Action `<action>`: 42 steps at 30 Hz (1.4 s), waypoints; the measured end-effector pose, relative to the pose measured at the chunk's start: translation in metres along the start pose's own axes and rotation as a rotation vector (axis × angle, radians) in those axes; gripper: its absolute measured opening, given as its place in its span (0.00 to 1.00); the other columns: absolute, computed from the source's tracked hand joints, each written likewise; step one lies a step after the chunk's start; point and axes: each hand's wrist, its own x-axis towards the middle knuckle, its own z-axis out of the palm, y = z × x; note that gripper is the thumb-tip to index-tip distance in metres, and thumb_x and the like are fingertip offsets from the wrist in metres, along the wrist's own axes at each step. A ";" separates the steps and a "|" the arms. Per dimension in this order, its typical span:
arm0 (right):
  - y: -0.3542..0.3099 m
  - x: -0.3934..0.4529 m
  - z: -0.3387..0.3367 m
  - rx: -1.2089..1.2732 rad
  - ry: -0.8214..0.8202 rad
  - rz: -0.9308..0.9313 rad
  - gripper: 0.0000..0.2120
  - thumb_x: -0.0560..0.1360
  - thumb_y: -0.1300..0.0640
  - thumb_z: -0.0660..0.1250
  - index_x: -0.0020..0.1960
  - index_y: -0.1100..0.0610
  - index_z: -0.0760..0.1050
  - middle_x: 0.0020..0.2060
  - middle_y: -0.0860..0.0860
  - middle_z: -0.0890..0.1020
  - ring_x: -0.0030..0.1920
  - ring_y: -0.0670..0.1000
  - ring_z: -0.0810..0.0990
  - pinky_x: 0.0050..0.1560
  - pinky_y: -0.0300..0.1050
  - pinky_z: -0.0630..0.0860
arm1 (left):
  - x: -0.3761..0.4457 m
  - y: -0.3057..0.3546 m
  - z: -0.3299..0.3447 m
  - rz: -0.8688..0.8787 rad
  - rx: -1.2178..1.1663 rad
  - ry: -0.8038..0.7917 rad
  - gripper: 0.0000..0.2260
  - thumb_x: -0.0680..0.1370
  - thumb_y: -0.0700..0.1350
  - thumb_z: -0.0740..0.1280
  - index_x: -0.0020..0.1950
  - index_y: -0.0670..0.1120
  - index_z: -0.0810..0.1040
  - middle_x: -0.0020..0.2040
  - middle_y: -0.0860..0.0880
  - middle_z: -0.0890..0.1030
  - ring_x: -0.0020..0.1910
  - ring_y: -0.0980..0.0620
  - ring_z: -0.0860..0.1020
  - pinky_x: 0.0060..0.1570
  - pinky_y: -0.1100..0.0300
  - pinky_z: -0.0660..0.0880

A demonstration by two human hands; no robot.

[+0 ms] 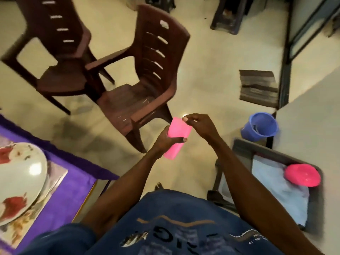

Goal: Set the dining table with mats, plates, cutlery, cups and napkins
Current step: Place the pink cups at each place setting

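Left hand [166, 138] grips pink cup [176, 138]; right hand [199, 125] pinches its rim, over bare floor [202, 74] between chair [145, 80] and bench [311, 122] edge.

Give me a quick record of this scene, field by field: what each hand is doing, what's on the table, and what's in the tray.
left hand: grips pink cup around its body
right hand: pinches cup rim
cup position: held tilted above the floor, off the table
table: purple cloth, floral mat, plate on mat
tray: blue cloth, second pink cup lying on it
nearby: two brown chairs, blue bucket
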 end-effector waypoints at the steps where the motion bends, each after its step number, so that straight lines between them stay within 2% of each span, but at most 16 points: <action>1: -0.011 0.008 0.018 -0.035 -0.066 -0.021 0.09 0.77 0.57 0.70 0.53 0.59 0.84 0.47 0.50 0.85 0.49 0.46 0.81 0.50 0.37 0.75 | -0.003 -0.001 -0.018 -0.005 -0.020 0.020 0.32 0.63 0.52 0.79 0.63 0.53 0.70 0.55 0.50 0.79 0.54 0.48 0.78 0.50 0.52 0.79; 4: -0.040 0.031 0.069 -0.169 -0.270 -0.041 0.10 0.78 0.58 0.67 0.54 0.63 0.82 0.47 0.55 0.84 0.46 0.49 0.79 0.45 0.40 0.73 | -0.014 -0.012 -0.067 -0.015 -0.072 0.096 0.32 0.64 0.50 0.81 0.64 0.53 0.71 0.56 0.52 0.79 0.54 0.50 0.78 0.53 0.52 0.79; 7: -0.066 0.052 0.119 -0.259 -0.462 -0.087 0.08 0.78 0.60 0.67 0.51 0.65 0.81 0.46 0.59 0.83 0.45 0.52 0.78 0.49 0.46 0.74 | -0.030 -0.024 -0.115 -0.031 -0.128 0.245 0.39 0.60 0.57 0.82 0.67 0.53 0.73 0.58 0.50 0.81 0.55 0.48 0.80 0.54 0.46 0.80; 10: -0.090 0.069 0.162 -0.331 -0.567 -0.146 0.07 0.76 0.62 0.68 0.48 0.67 0.80 0.44 0.61 0.83 0.43 0.54 0.79 0.50 0.50 0.75 | -0.044 -0.031 -0.150 -0.040 -0.183 0.357 0.31 0.61 0.59 0.82 0.61 0.59 0.76 0.55 0.48 0.83 0.51 0.42 0.83 0.51 0.39 0.80; 14: -0.118 0.084 0.207 -0.335 -0.645 -0.185 0.05 0.74 0.66 0.69 0.47 0.68 0.81 0.39 0.56 0.81 0.37 0.47 0.75 0.39 0.39 0.72 | -0.057 -0.027 -0.176 -0.046 -0.236 0.543 0.25 0.66 0.60 0.78 0.57 0.57 0.74 0.50 0.54 0.82 0.47 0.50 0.82 0.43 0.57 0.81; 17: -0.131 0.095 0.234 -0.263 -0.696 -0.146 0.06 0.73 0.66 0.72 0.46 0.69 0.80 0.36 0.55 0.80 0.32 0.44 0.73 0.32 0.30 0.70 | -0.061 -0.030 -0.189 -0.059 -0.269 0.677 0.29 0.61 0.66 0.77 0.58 0.57 0.76 0.52 0.53 0.83 0.49 0.51 0.83 0.48 0.52 0.81; 20: -0.138 0.107 0.259 -0.251 -0.772 -0.083 0.06 0.71 0.64 0.74 0.44 0.67 0.80 0.32 0.54 0.79 0.29 0.44 0.74 0.29 0.34 0.71 | -0.056 -0.036 -0.200 -0.059 -0.267 0.785 0.33 0.63 0.63 0.77 0.64 0.54 0.75 0.56 0.51 0.82 0.51 0.51 0.82 0.50 0.53 0.81; 23: -0.146 0.119 0.282 -0.197 -0.853 -0.111 0.10 0.69 0.65 0.76 0.35 0.62 0.75 0.30 0.54 0.76 0.28 0.48 0.71 0.27 0.36 0.70 | -0.048 -0.030 -0.208 -0.092 -0.293 0.936 0.28 0.66 0.61 0.77 0.62 0.53 0.76 0.54 0.50 0.82 0.50 0.49 0.82 0.46 0.56 0.79; 25: -0.155 0.130 0.290 -0.211 -0.897 -0.184 0.13 0.70 0.64 0.76 0.33 0.58 0.73 0.28 0.53 0.74 0.26 0.45 0.70 0.25 0.34 0.68 | -0.041 -0.021 -0.212 -0.103 -0.316 1.022 0.27 0.65 0.64 0.76 0.59 0.54 0.78 0.52 0.51 0.83 0.48 0.50 0.82 0.45 0.56 0.79; 27: -0.165 0.145 0.292 -0.264 -0.990 -0.249 0.12 0.71 0.61 0.75 0.34 0.61 0.75 0.28 0.52 0.75 0.25 0.43 0.70 0.28 0.36 0.69 | -0.036 -0.009 -0.213 -0.121 -0.317 1.088 0.27 0.63 0.67 0.75 0.56 0.54 0.79 0.49 0.51 0.83 0.47 0.50 0.82 0.45 0.55 0.79; 30: -0.180 0.166 0.293 -0.387 -1.204 -0.319 0.11 0.74 0.55 0.73 0.39 0.63 0.80 0.32 0.52 0.79 0.33 0.47 0.75 0.38 0.42 0.71 | -0.036 0.000 -0.215 -0.132 -0.301 1.133 0.23 0.66 0.60 0.78 0.55 0.51 0.81 0.48 0.51 0.84 0.44 0.51 0.82 0.41 0.59 0.77; 32: -0.191 0.173 0.295 -0.442 -1.343 -0.369 0.08 0.75 0.56 0.71 0.41 0.60 0.82 0.32 0.48 0.80 0.33 0.44 0.75 0.39 0.39 0.71 | -0.039 0.003 -0.215 -0.137 -0.327 1.159 0.22 0.66 0.57 0.79 0.55 0.50 0.81 0.48 0.49 0.84 0.45 0.50 0.82 0.42 0.58 0.78; 35: -0.200 0.174 0.303 -0.423 -1.460 -0.404 0.06 0.76 0.59 0.70 0.45 0.61 0.82 0.34 0.48 0.81 0.31 0.38 0.76 0.37 0.30 0.71 | -0.048 0.000 -0.216 -0.124 -0.459 1.200 0.23 0.66 0.54 0.80 0.57 0.47 0.81 0.49 0.47 0.84 0.47 0.47 0.83 0.47 0.52 0.80; 38: -0.204 0.176 0.317 -0.418 -1.587 -0.389 0.04 0.75 0.59 0.71 0.42 0.54 0.82 0.34 0.43 0.82 0.35 0.38 0.77 0.39 0.30 0.72 | -0.062 0.000 -0.219 -0.110 -0.585 1.198 0.26 0.65 0.55 0.79 0.60 0.48 0.80 0.52 0.46 0.85 0.52 0.43 0.83 0.52 0.47 0.80; 40: -0.206 0.176 0.330 -0.413 -1.671 -0.344 0.03 0.74 0.61 0.72 0.46 0.56 0.84 0.38 0.44 0.85 0.40 0.39 0.80 0.44 0.31 0.73 | -0.073 -0.001 -0.222 -0.095 -0.669 1.193 0.27 0.65 0.55 0.78 0.62 0.49 0.79 0.53 0.44 0.84 0.53 0.42 0.82 0.50 0.49 0.81; 42: -0.212 0.173 0.345 -0.421 -1.712 -0.340 0.08 0.74 0.62 0.72 0.53 0.58 0.83 0.43 0.47 0.85 0.42 0.39 0.81 0.45 0.30 0.74 | -0.084 -0.003 -0.227 -0.070 -0.736 1.214 0.23 0.69 0.52 0.76 0.62 0.51 0.78 0.53 0.43 0.84 0.49 0.43 0.83 0.44 0.50 0.80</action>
